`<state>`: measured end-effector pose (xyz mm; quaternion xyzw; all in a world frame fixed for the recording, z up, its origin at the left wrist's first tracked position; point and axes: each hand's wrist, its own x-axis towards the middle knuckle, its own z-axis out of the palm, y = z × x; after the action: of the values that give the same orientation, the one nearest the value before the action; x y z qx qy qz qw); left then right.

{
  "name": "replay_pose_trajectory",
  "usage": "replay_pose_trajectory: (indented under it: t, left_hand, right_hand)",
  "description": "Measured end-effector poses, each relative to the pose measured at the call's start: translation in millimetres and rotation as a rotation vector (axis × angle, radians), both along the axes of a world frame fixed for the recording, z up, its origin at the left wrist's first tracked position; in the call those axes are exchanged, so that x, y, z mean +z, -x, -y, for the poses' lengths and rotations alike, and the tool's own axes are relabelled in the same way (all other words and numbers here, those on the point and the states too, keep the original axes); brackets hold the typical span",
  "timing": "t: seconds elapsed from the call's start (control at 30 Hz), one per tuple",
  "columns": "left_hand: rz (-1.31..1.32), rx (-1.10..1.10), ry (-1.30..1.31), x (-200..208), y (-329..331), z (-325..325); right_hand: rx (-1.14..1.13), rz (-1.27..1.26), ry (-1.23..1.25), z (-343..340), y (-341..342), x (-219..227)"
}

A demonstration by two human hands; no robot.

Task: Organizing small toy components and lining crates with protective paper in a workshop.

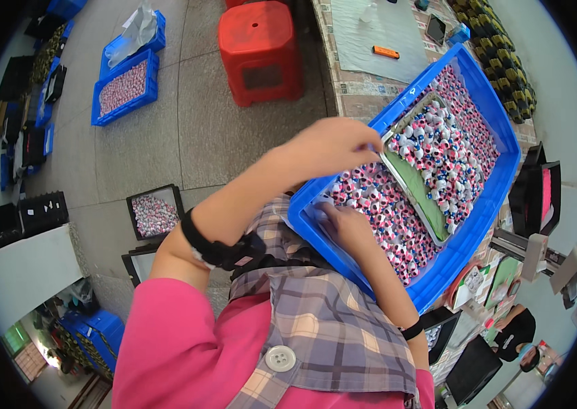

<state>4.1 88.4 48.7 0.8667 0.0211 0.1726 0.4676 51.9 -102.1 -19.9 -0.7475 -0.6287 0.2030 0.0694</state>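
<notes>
**Left hand [344,144] at metal tray [409,180], right hand [348,229] in blue plastic crate [453,269]**

Head view: the tray, heaped with small painted pieces [446,155], lies on loose pieces [378,204] inside the crate. The left hand curls at the tray's corner; I cannot tell whether either hand grips anything.

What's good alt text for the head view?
A person's left hand is at the rim of a tray heaped with small pink, white and blue pieces, inside a blue crate of similar pieces; the right hand is inside the crate's near end.
</notes>
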Motion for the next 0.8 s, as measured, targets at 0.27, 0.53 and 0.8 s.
replay_pose_trajectory:
  t: [0.27, 0.53, 0.8]
  left_hand:
    - [-0.324, 0.358, 0.352, -38, 98, -38]
    - [-0.37, 0.4, 0.511, -60, 110, -29]
    - [-0.11, 0.352, 0.627, -32, 70, -23]
  right_hand:
    - [-0.067, -0.082, -0.082, 1, -5, -1]
    - [-0.032, -0.006, -0.058, 0, -4, 7]
    - [-1.14, 0.045, -0.608, 119, -84, 55]
